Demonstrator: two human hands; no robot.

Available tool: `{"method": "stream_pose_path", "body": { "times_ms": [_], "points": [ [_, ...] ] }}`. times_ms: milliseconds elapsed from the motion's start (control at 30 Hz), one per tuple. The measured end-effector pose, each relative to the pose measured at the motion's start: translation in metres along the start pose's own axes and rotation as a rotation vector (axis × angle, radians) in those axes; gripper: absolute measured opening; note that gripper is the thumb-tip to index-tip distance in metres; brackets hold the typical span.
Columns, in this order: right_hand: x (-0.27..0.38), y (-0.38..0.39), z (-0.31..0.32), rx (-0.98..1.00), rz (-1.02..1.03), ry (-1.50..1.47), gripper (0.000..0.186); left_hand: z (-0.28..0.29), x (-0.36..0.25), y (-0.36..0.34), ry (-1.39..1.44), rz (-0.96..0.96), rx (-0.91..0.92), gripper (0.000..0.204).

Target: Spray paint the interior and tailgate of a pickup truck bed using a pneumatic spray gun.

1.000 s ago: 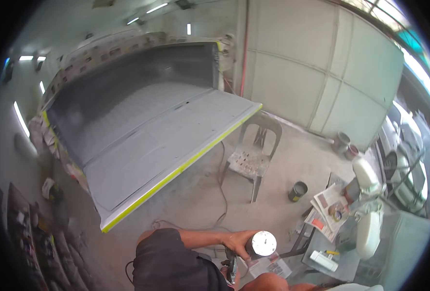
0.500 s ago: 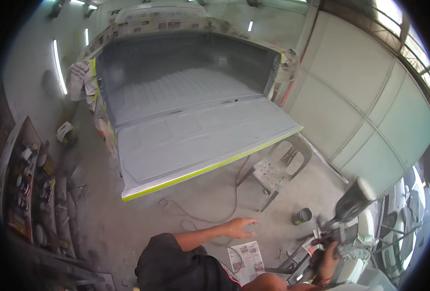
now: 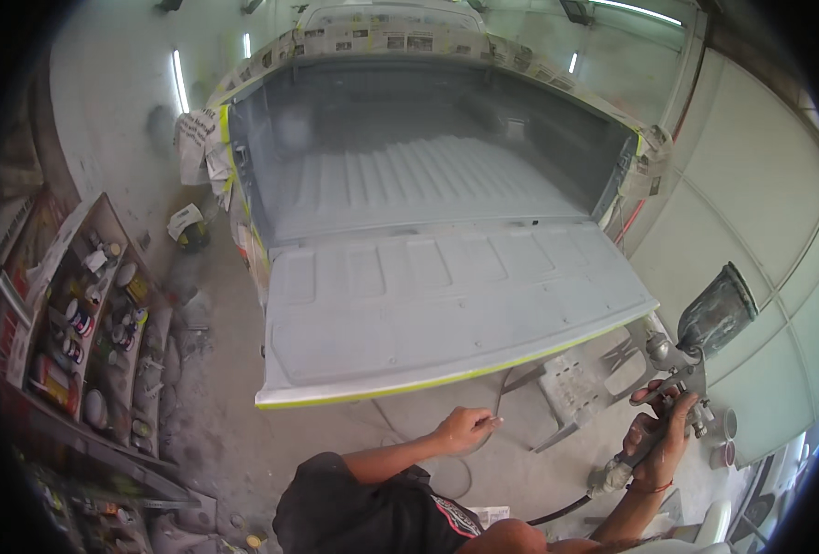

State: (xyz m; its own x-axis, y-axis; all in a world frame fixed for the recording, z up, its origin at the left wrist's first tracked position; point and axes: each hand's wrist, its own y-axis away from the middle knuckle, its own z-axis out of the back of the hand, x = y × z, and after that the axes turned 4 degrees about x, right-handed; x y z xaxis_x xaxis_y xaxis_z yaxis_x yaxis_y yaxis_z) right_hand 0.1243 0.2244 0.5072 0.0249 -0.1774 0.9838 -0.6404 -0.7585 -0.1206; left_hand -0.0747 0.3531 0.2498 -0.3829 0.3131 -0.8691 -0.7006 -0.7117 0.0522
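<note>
My right hand [image 3: 665,448] is wrapped around the handle of a spray gun [image 3: 675,355], raised at the right. Its dark, paint-stained cup [image 3: 719,309] tilts up to the right, and an air hose [image 3: 562,511] runs from the handle. My left hand [image 3: 468,429] hangs in front of my body with the fingers curled in; nothing shows in it. Ahead lies the lowered tailgate [image 3: 428,305] of a pickup, coated light grey, with yellow-green tape [image 3: 446,383] along its near edge. Neither hand touches it.
Behind the tailgate is the grey, ribbed truck bed [image 3: 409,180], masked with newspaper [image 3: 419,42]. A plastic chair [image 3: 571,392] stands under its right corner. Shelves [image 3: 91,305] of cans line the left side, and a light panel wall [image 3: 760,203] rises at right.
My right hand has lifted the spray gun toward the tailgate's right corner. My left hand has closed from outstretched fingers. The view has swung right, with the tailgate appearing closer.
</note>
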Motion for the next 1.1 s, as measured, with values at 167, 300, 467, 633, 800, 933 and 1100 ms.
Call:
{"method": "stream_pose_path", "body": {
  "times_ms": [167, 300, 467, 633, 800, 933, 1100],
  "points": [
    [-0.026, -0.058, -0.030, 0.061, -0.002, 0.019, 0.057, 0.016, -0.051, -0.067, 0.385, -0.229, 0.129, 0.027],
    [-0.044, -0.095, -0.049, 0.085, -0.163, -0.073, 0.056, 0.015, -0.077, -0.107, 0.515, -0.558, 0.182, 0.032],
    [-0.060, -0.143, -0.031, 0.054, -0.201, -0.133, 0.057, 0.016, -0.033, -0.154, 0.352, -0.283, -0.087, 0.031],
    [-0.043, -0.192, 0.019, 0.017, -0.128, -0.056, 0.057, 0.052, 0.029, -0.171, 0.216, 0.028, -0.492, 0.018],
    [-0.047, -0.223, 0.059, -0.048, -0.121, -0.049, 0.057, 0.053, 0.038, -0.211, -0.048, 0.147, -0.498, 0.022],
    [-0.062, -0.252, 0.098, 0.010, -0.150, -0.098, 0.058, 0.011, 0.016, -0.250, -0.059, 0.164, -0.524, 0.032],
    [-0.059, -0.310, 0.168, 0.098, -0.147, -0.073, 0.059, -0.079, -0.005, -0.317, -0.224, 0.136, -0.565, 0.041]
  ]
}}
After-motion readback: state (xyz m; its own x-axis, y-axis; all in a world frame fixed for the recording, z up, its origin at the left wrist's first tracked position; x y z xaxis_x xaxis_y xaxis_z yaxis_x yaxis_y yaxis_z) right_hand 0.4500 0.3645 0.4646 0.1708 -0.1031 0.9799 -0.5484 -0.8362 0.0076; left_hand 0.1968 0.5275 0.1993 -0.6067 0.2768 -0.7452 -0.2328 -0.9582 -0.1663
